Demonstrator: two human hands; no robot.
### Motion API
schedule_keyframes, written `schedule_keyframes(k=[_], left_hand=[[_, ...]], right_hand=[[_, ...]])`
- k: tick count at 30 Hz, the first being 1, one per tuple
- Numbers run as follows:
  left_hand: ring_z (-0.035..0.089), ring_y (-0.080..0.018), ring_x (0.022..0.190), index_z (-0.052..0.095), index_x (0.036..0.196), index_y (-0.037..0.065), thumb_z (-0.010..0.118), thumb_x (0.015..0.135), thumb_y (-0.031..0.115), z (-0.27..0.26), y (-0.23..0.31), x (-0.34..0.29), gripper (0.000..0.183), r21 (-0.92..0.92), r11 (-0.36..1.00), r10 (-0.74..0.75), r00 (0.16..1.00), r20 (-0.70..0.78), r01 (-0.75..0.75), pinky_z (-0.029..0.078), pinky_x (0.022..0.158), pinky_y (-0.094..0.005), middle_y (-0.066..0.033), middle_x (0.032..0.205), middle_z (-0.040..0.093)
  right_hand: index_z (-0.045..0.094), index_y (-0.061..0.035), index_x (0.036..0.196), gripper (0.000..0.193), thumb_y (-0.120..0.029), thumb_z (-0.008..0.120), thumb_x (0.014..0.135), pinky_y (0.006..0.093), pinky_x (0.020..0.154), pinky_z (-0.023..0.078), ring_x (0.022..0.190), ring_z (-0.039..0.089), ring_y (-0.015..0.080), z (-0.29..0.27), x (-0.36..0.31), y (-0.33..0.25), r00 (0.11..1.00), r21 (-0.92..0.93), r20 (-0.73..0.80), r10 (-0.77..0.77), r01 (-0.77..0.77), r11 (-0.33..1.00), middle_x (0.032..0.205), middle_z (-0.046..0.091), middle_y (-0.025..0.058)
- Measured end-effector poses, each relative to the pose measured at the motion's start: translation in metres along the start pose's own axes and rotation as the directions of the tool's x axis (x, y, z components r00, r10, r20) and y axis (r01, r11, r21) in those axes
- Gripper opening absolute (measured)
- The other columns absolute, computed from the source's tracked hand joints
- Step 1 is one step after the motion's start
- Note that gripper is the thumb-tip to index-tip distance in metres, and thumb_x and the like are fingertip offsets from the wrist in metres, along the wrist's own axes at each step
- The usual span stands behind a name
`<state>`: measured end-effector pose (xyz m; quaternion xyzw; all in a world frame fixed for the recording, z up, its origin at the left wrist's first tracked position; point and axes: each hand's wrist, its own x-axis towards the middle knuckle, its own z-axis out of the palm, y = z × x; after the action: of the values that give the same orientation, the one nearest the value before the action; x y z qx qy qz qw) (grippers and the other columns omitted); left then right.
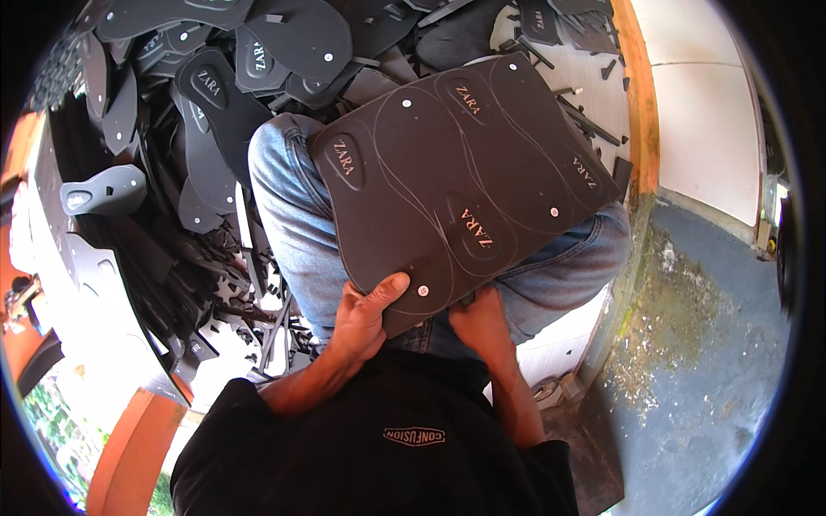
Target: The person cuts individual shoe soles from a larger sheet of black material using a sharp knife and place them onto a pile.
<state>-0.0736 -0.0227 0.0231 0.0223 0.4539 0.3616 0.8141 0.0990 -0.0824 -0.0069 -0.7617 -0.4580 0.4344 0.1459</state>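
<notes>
A dark, nearly rectangular sheet (508, 159) lies tilted across my lap. Curved outlines of several shoe soles mark its surface, with oval stamped patches and small white dots. My left hand (361, 320) grips the near left edge, its thumb flat on top and the fingers hidden beneath. Close by on the right, my right hand (482, 320) is closed at the near edge of the sheet, knuckles up against it. Whatever sits in that fist is hidden.
Cut dark insoles (211, 86) pile up at the far left, among many thin black offcuts (275, 331). A lone grey insole (105, 191) rests on the left of the heap. To the right, a wooden edge (644, 103) borders the white surface, beside a stained blue-grey floor (688, 344).
</notes>
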Motion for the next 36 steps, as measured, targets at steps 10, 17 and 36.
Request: schedule_keyframes(k=[10,17,36], left_hand=[[0.065,-0.0183,0.077,0.058,0.102,0.0,0.065,0.083,0.013,-0.002,0.001,0.0,0.023,-0.021,1.0,-0.008,1.0,0.021,0.009,0.057,0.063,-0.0286,-0.0098,0.092,0.064],[0.065,-0.019,0.067,0.059,0.1,0.001,0.065,0.085,0.017,0.005,0.004,-0.002,0.023,-0.003,1.0,-0.02,0.999,-0.027,0.02,0.055,0.052,-0.0287,-0.01,0.084,0.064],[0.065,-0.0187,0.066,0.058,0.1,0.003,0.066,0.084,0.02,0.004,0.004,-0.001,0.025,-0.047,0.997,-0.056,0.998,0.014,0.057,0.055,0.05,-0.0291,-0.0097,0.084,0.064]], right_hand=[[0.057,-0.0006,0.11,0.036,-0.01,0.064,0.076,0.0393,0.089,0.042,0.104,0.055,0.036,-0.01,0.022,-0.011,0.964,0.057,0.062,-0.259,0.256,0.965,0.108,0.06,0.0203],[0.055,-0.0016,0.113,0.039,-0.012,0.065,0.077,0.0381,0.09,0.041,0.108,0.054,0.0329,-0.019,0.042,-0.011,0.916,0.01,0.221,-0.336,0.342,0.94,0.113,0.058,0.0193],[0.056,-0.0029,0.113,0.039,-0.019,0.065,0.079,0.0363,0.083,0.043,0.098,0.056,0.0262,0.015,0.072,-0.007,0.86,0.024,-0.044,-0.509,0.51,0.86,0.11,0.059,0.014]])
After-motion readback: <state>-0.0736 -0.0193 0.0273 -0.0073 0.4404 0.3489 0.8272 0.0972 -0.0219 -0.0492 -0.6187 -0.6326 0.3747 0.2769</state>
